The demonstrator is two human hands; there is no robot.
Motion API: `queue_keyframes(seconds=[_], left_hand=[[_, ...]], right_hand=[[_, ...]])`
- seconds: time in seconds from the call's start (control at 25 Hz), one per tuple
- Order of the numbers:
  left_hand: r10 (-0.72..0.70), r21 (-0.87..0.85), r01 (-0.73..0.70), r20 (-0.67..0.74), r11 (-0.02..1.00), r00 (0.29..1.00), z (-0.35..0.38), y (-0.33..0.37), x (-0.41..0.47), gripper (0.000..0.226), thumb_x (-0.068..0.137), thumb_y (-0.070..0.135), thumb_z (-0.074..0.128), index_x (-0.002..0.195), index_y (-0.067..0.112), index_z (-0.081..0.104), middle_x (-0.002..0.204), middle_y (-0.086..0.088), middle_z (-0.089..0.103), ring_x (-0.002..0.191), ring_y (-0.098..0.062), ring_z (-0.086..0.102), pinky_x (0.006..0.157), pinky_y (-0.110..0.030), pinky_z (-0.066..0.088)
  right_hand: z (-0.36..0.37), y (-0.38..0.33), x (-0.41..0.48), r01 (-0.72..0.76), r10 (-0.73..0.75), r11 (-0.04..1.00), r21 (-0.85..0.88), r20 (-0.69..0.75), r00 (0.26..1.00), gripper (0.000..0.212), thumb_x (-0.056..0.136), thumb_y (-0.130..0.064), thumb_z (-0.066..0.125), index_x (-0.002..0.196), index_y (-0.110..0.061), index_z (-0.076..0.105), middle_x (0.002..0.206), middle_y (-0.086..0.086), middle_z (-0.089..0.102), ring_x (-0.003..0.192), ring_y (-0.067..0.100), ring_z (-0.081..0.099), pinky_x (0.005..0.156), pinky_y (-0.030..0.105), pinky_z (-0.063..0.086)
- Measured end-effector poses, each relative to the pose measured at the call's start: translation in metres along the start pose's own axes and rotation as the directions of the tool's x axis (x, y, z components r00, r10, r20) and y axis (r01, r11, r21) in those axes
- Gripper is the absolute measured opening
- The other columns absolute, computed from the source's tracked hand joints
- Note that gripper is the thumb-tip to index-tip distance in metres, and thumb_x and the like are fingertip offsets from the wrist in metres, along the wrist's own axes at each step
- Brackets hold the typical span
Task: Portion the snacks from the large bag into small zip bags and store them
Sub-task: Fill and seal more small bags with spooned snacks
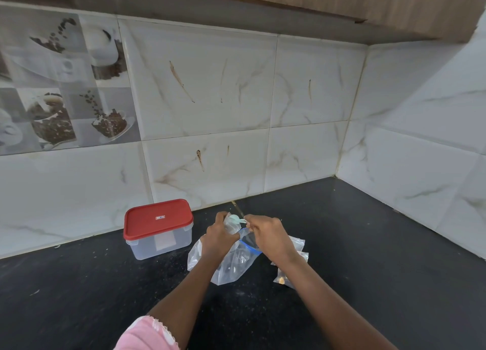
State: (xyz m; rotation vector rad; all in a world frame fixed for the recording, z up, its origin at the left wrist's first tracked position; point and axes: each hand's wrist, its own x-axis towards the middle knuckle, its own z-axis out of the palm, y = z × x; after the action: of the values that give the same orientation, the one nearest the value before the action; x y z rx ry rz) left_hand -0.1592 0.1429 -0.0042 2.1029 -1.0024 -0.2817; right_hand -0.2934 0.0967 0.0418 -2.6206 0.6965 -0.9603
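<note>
Where your hands meet, head view: just above the dark surface [368, 244], near the middle of the counter, in front of the tiled wall [205, 86].
Left hand [219, 240]: your fingers are curled tight round the gathered top of the large bag [231, 265], holding it up.
Right hand [268, 235]: your fingers are narrow, pinching the end of a pale green piece [234, 219] that sticks out at the top of the gathered plastic; what the piece is, you cannot tell from here.
Large bag: clear plastic, hanging from your left hand, its lower end resting on the surface between your forearms. A blue zip strip [251, 247] runs across the plastic just below your right hand; whether it belongs to the same bag or a second one is unclear.
Small bags [292, 268]: lying flat on the surface under and beside your right wrist, one showing a few snack bits inside.
Box [160, 240]: clear, closed with a red lid [157, 219], standing left of the bag, close to the wall.
Sleeve [147, 334]: pink, on your left arm, at the bottom edge.
</note>
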Motion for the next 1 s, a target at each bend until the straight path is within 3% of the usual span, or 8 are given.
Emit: queue_keyframes(seconds=[0.12, 0.28, 0.36, 0.44, 0.56, 0.72, 0.88, 1.0], left_hand=[[-0.088, -0.008, 0.088, -0.069, 0.996, 0.994, -0.003, -0.008, 0.0, 0.053, 0.083, 0.029, 0.064, 0.128, 0.02, 0.038, 0.11, -0.007, 0.064, 0.102, -0.029, 0.06, 0.091, -0.044, 0.045], [-0.221, -0.116, 0.204, -0.167, 0.972, 0.961, -0.003, -0.015, 0.006, 0.052, 0.084, 0.028, 0.064, 0.128, 0.017, 0.038, 0.114, -0.007, 0.064, 0.105, -0.029, 0.059, 0.097, -0.05, 0.039], [-0.285, -0.151, 0.256, -0.215, 0.955, 0.934, -0.004, -0.014, 0.006, 0.05, 0.085, 0.026, 0.063, 0.127, 0.015, 0.038, 0.112, -0.008, 0.064, 0.105, -0.029, 0.059, 0.098, -0.051, 0.036], [-0.333, -0.147, 0.304, -0.251, 0.941, 0.909, -0.005, -0.012, 0.004, 0.047, 0.086, 0.024, 0.06, 0.127, 0.014, 0.038, 0.11, -0.008, 0.065, 0.103, -0.029, 0.059, 0.098, -0.049, 0.033], [-0.366, -0.133, 0.342, -0.276, 0.93, 0.889, -0.006, -0.009, 0.0, 0.048, 0.086, 0.025, 0.06, 0.127, 0.014, 0.037, 0.11, -0.008, 0.065, 0.103, -0.029, 0.059, 0.097, -0.047, 0.031], [-0.286, -0.143, 0.256, -0.268, 0.956, 0.92, 0.0, -0.01, -0.003, 0.051, 0.085, 0.023, 0.063, 0.129, 0.016, 0.038, 0.11, -0.003, 0.065, 0.103, -0.025, 0.059, 0.098, -0.046, 0.032], [-0.133, -0.286, 0.086, -0.151, 0.954, 0.98, 0.006, -0.005, -0.007, 0.063, 0.08, 0.02, 0.071, 0.132, 0.013, 0.037, 0.114, -0.002, 0.058, 0.102, -0.022, 0.058, 0.095, -0.04, 0.045], [-0.082, -0.414, 0.038, -0.09, 0.91, 0.993, 0.002, 0.001, -0.008, 0.07, 0.078, 0.017, 0.074, 0.135, 0.013, 0.033, 0.111, 0.003, 0.052, 0.097, -0.014, 0.052, 0.085, -0.026, 0.046]], right_hand=[[0.003, 0.007, -0.012, -0.232, 0.305, 0.931, 0.281, -0.257, 0.917, 0.021, 0.087, 0.005, 0.057, 0.101, 0.0, 0.072, 0.081, 0.011, 0.074, 0.071, 0.016, 0.071, 0.072, 0.009, 0.053], [0.036, 0.033, -0.055, -0.277, 0.313, 0.95, 0.147, -0.43, 0.847, 0.017, 0.085, -0.004, 0.059, 0.095, 0.0, 0.072, 0.078, 0.004, 0.074, 0.069, 0.013, 0.071, 0.074, 0.009, 0.049], [0.053, 0.042, -0.078, -0.302, 0.312, 0.95, 0.079, -0.206, 0.928, 0.017, 0.077, -0.009, 0.072, 0.094, -0.006, 0.073, 0.078, -0.005, 0.072, 0.066, 0.008, 0.069, 0.062, 0.008, 0.05], [0.074, 0.045, -0.1, -0.316, 0.322, 0.944, -0.093, 0.071, 0.944, 0.054, 0.036, -0.003, 0.093, 0.087, -0.006, 0.076, 0.078, 0.001, 0.075, 0.058, 0.009, 0.07, 0.049, 0.013, 0.052], [0.1, 0.046, -0.112, -0.259, 0.303, 0.924, -0.283, 0.127, 0.944, 0.064, 0.011, -0.008, 0.091, 0.074, -0.005, 0.078, 0.073, 0.007, 0.075, 0.049, 0.01, 0.068, 0.039, 0.015, 0.05], [0.112, 0.042, -0.114, -0.153, 0.241, 0.919, -0.362, 0.213, 0.947, 0.041, 0.028, -0.017, 0.087, 0.066, -0.006, 0.077, 0.063, 0.007, 0.072, 0.055, 0.012, 0.07, 0.047, 0.018, 0.054], [0.113, 0.046, -0.113, -0.106, 0.182, 0.921, -0.374, 0.173, 0.968, 0.02, 0.042, -0.016, 0.082, 0.058, -0.015, 0.07, 0.058, 0.0, 0.067, 0.045, 0.01, 0.063, 0.038, 0.018, 0.048], [0.098, 0.044, -0.095, -0.14, 0.112, 0.962, -0.236, -0.127, 0.986, 0.002, 0.069, -0.015, 0.069, 0.069, -0.015, 0.068, 0.061, -0.004, 0.066, 0.047, 0.009, 0.061, 0.041, 0.02, 0.047]])
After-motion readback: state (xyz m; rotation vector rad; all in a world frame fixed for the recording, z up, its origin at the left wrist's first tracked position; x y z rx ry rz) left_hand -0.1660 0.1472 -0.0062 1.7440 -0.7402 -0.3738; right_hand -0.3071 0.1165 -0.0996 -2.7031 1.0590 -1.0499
